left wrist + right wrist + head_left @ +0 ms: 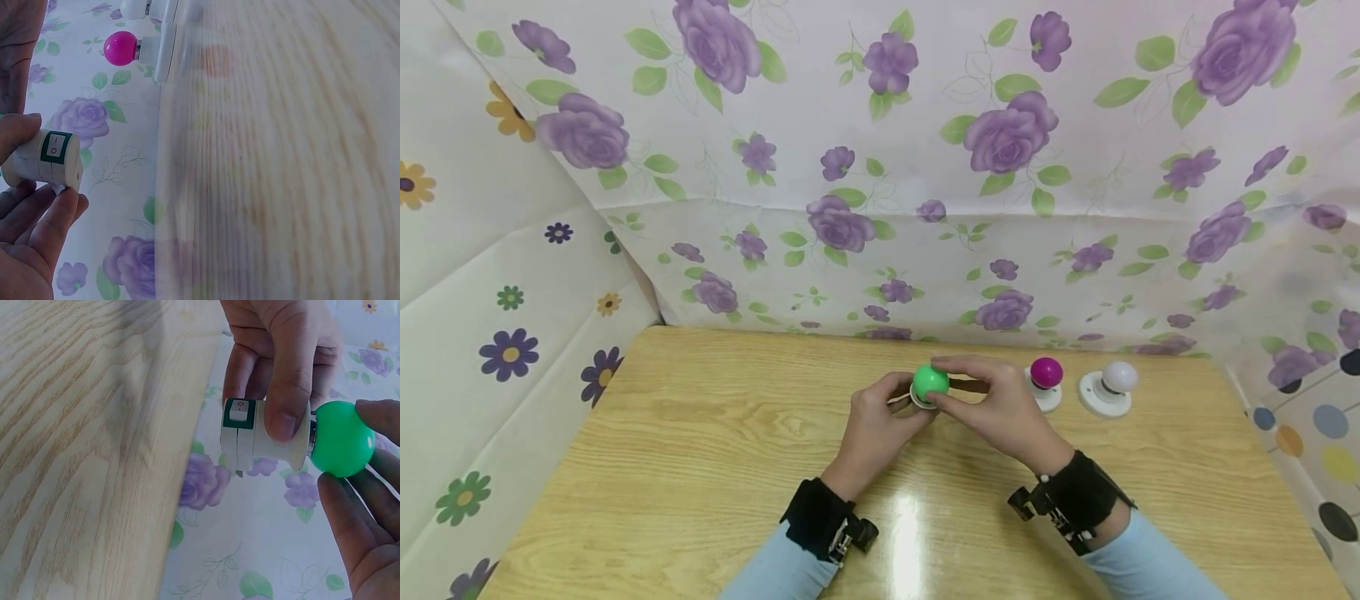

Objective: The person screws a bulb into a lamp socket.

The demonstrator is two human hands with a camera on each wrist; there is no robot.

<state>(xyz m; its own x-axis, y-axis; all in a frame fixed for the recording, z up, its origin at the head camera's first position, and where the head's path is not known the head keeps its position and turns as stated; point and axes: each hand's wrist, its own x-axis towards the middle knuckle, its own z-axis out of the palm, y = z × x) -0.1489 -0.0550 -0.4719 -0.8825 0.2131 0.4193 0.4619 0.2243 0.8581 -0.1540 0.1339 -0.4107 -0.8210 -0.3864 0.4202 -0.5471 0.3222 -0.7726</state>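
My left hand [880, 421] grips a white lamp socket [265, 449] that has a rocker switch [239, 410] in a green frame. Its thumb lies along the socket's side in the right wrist view. A green round bulb [931, 381] sits at the socket's mouth, with a sliver of its metal base showing between them. My right hand [1003, 408] holds that bulb by its globe between thumb and fingertips. Both hands are above the table. In the left wrist view the socket [31, 161] hides the bulb almost wholly.
To the right on the wooden table [700, 450], a magenta bulb [1047, 372] stands in a white round holder [1049, 402]. Beside it a white bulb [1121, 377] stands in another round holder [1103, 403]. A flowered cloth [865, 275] hangs behind the table's far edge.
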